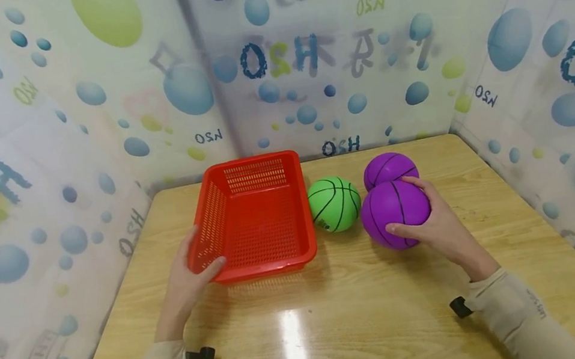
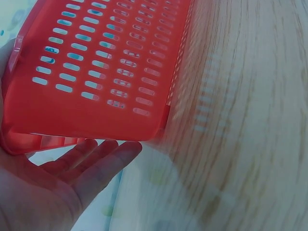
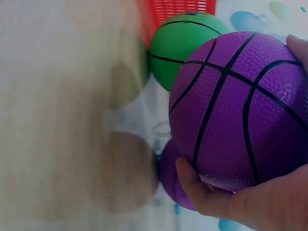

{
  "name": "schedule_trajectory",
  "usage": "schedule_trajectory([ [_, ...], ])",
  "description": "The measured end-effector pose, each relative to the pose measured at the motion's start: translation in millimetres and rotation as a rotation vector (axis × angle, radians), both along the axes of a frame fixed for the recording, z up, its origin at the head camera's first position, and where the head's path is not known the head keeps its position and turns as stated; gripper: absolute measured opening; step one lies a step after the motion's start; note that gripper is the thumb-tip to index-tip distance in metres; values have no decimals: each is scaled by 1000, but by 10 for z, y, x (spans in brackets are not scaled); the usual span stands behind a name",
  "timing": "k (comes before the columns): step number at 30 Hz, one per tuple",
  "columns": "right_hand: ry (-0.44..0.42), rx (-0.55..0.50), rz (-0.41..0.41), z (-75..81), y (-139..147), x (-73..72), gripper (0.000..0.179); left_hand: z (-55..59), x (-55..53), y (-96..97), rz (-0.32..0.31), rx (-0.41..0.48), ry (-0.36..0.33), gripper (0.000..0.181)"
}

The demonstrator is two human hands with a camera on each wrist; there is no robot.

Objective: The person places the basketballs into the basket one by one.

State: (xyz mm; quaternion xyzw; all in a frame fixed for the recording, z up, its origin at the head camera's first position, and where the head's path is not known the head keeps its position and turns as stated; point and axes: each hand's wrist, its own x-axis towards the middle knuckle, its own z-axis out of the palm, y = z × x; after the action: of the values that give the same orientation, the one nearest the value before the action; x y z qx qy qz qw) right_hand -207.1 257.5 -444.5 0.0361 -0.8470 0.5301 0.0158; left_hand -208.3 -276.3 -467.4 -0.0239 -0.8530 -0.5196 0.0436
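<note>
"Thumb and fingers of the right hand (image 1: 439,225) are clamping the nearer purple ball (image 1: 391,208), the thumb pressing its near side, the fingers wrapping its right and far side; what is the left hand (image 1: 183,281) doing?"

"It is gripping the red basket (image 1: 303,208) at the near left corner; its thumb is lying over the near rim, while its fingers are running along the outside of the left wall."

"And how is the basket standing?"

"It is resting on the wooden table (image 1: 370,314), its open top facing up; its perforated floor and walls are showing."

"Where are the balls sitting, then?"

"The green ball (image 1: 335,204) is resting just beside the basket's right wall; the nearer purple ball is sitting to the green one's right; the farther purple ball (image 1: 390,166) is showing behind it, partly hidden."

"Is the held ball touching the table?"

"I cannot tell; the views are not settling it."

"What is surrounding all this?"

"A printed backdrop (image 1: 304,95) is rising behind and on both sides, carrying bubbles and H2O lettering; pale sleeves (image 1: 521,318) are covering the forearms; a black piece (image 1: 200,357) is jutting from the left cuff, another from the right; a bright streak (image 1: 294,351) is gleaming on the near tabletop."
</note>
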Motion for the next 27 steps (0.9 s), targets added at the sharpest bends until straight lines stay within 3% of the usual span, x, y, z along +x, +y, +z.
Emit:
schedule_trajectory([
  [8, 42, -31, -1, 236, 29, -43, 114, -4, -7, -27, 0, -5, -1, 104],
  [16, 90, -32, -8, 441, 21, -174, 111, -12, -13, -26, 2, -17, -5, 104],
  [27, 126, -75, 39, 802, -258, -395, 109, 5, -5, -19, 9, -15, -15, 103],
])
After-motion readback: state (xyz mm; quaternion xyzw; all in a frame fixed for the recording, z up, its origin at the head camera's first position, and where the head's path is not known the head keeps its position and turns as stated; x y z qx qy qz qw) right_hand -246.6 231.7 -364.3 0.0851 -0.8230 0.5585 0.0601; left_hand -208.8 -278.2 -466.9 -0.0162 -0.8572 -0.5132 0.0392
